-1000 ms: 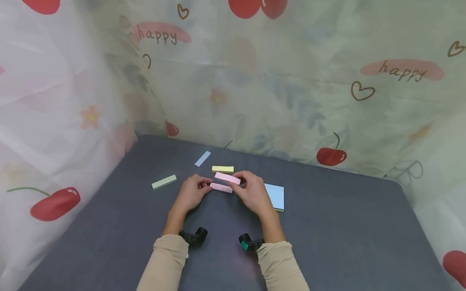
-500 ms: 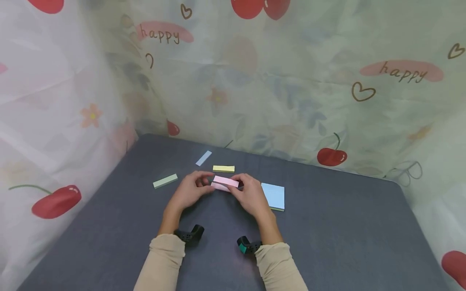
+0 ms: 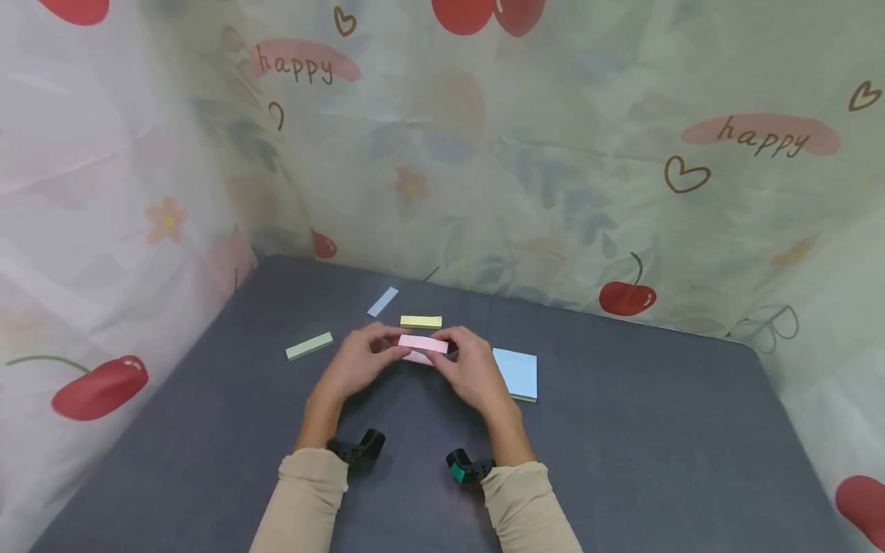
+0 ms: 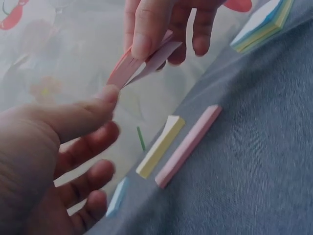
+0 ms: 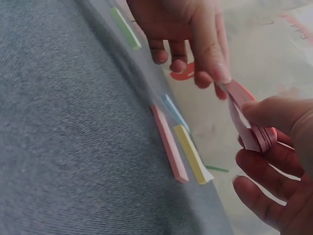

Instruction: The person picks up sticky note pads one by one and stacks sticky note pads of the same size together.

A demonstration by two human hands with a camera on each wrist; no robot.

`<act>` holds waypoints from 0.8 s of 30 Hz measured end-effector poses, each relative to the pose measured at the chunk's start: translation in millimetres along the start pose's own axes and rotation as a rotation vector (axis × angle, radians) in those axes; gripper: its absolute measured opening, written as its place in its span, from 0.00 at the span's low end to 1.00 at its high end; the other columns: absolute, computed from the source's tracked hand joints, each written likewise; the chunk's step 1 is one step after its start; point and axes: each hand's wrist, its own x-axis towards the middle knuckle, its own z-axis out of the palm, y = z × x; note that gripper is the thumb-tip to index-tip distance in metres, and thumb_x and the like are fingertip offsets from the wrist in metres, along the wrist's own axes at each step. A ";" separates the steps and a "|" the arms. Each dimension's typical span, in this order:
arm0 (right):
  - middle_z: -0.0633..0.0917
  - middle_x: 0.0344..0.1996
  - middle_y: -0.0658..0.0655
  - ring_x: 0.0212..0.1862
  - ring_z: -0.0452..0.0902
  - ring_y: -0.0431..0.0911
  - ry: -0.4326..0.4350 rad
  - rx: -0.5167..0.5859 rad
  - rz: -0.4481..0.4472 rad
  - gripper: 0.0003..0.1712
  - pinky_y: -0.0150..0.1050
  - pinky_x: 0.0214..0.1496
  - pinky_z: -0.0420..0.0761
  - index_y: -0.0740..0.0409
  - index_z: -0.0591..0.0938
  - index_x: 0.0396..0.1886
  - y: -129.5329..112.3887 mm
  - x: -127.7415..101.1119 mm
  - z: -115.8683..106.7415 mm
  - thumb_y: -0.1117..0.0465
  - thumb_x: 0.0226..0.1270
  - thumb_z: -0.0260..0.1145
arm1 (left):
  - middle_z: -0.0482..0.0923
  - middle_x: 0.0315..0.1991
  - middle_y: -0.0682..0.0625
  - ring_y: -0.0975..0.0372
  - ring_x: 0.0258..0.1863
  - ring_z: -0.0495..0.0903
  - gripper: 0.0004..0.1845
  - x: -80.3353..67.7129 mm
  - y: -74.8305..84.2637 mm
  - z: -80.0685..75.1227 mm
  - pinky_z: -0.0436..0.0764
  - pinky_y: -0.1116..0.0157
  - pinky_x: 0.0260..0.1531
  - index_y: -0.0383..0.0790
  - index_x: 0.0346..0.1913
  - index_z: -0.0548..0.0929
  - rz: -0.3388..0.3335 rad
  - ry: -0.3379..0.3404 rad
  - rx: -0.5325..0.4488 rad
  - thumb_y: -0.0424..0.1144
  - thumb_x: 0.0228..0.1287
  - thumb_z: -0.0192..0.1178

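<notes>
Pink, yellow, green and pale blue are seen on the slim paper note strips (image 3: 422, 343), dark grey on the felt-like table (image 3: 622, 430), red cherries on the curtain (image 3: 625, 297).

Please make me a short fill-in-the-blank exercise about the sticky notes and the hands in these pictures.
1. Both hands hold a pad of narrow sticky notes whose colour is ____.
2. A second pink pad lies on the table beside a ____ pad.
3. The square pad near the right hand has a ____ top sheet.

Missing words: pink; yellow; blue
</notes>
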 end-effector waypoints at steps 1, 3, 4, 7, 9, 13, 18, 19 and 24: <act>0.85 0.42 0.53 0.40 0.81 0.45 0.003 0.005 0.000 0.15 0.40 0.45 0.84 0.54 0.85 0.51 -0.5 -0.2 -0.6 0.56 0.68 0.73 | 0.82 0.42 0.50 0.58 0.37 0.75 0.21 -0.3 1.6 -0.2 0.74 0.64 0.36 0.50 0.60 0.85 0.011 0.008 -0.004 0.47 0.65 0.70; 0.85 0.42 0.53 0.40 0.81 0.45 0.008 0.013 0.003 0.15 0.40 0.45 0.84 0.54 0.85 0.51 -1.5 -0.5 -1.7 0.56 0.67 0.73 | 0.82 0.43 0.50 0.58 0.38 0.76 0.22 -1.0 4.9 -0.5 0.75 0.64 0.36 0.50 0.61 0.84 0.033 0.024 -0.013 0.48 0.65 0.70; 0.85 0.42 0.53 0.40 0.81 0.45 0.010 0.015 -0.001 0.15 0.40 0.45 0.84 0.54 0.85 0.51 -1.7 -0.5 -2.0 0.56 0.67 0.73 | 0.82 0.44 0.50 0.58 0.38 0.76 0.22 -1.5 6.5 -0.7 0.76 0.64 0.35 0.49 0.61 0.84 0.044 0.032 -0.016 0.47 0.65 0.70; 0.85 0.43 0.54 0.40 0.81 0.45 0.010 0.018 -0.016 0.15 0.40 0.45 0.84 0.55 0.85 0.52 -2.8 -0.4 -2.7 0.57 0.67 0.73 | 0.82 0.45 0.50 0.58 0.38 0.76 0.21 -3.0 10.7 -1.7 0.77 0.63 0.34 0.50 0.60 0.85 0.045 0.047 -0.019 0.47 0.65 0.71; 0.85 0.43 0.54 0.40 0.81 0.45 0.009 0.016 -0.021 0.16 0.41 0.45 0.84 0.55 0.85 0.52 -3.2 -0.4 -3.4 0.56 0.68 0.73 | 0.83 0.44 0.51 0.58 0.38 0.76 0.19 -3.7 12.3 -2.2 0.77 0.63 0.34 0.50 0.58 0.85 0.039 0.047 -0.011 0.47 0.65 0.70; 0.84 0.43 0.55 0.41 0.81 0.45 0.021 0.034 -0.021 0.17 0.42 0.46 0.85 0.55 0.85 0.52 -3.6 -0.3 -6.0 0.55 0.67 0.73 | 0.84 0.44 0.51 0.58 0.39 0.77 0.18 -2.7 12.9 -2.2 0.77 0.62 0.36 0.50 0.57 0.86 0.027 0.024 0.005 0.47 0.67 0.69; 0.83 0.42 0.55 0.41 0.82 0.45 0.033 0.073 -0.043 0.17 0.40 0.45 0.85 0.55 0.85 0.52 -2.5 0.4 -7.7 0.54 0.67 0.73 | 0.85 0.45 0.52 0.58 0.40 0.77 0.17 -1.1 10.3 0.0 0.76 0.62 0.39 0.50 0.57 0.87 0.018 0.005 0.001 0.48 0.68 0.68; 0.83 0.42 0.55 0.41 0.81 0.45 0.034 0.080 -0.043 0.17 0.40 0.45 0.84 0.55 0.85 0.52 -2.2 0.5 -7.8 0.54 0.67 0.73 | 0.85 0.45 0.52 0.58 0.40 0.77 0.17 -0.9 9.8 0.2 0.76 0.62 0.39 0.50 0.57 0.87 0.020 0.007 -0.002 0.48 0.68 0.68; 0.84 0.42 0.54 0.42 0.80 0.45 0.044 0.138 -0.005 0.17 0.39 0.46 0.83 0.55 0.85 0.53 -2.8 0.1 -5.7 0.55 0.67 0.73 | 0.86 0.45 0.51 0.57 0.40 0.78 0.17 0.0 7.3 1.1 0.77 0.62 0.40 0.50 0.57 0.87 0.021 0.021 -0.024 0.49 0.68 0.67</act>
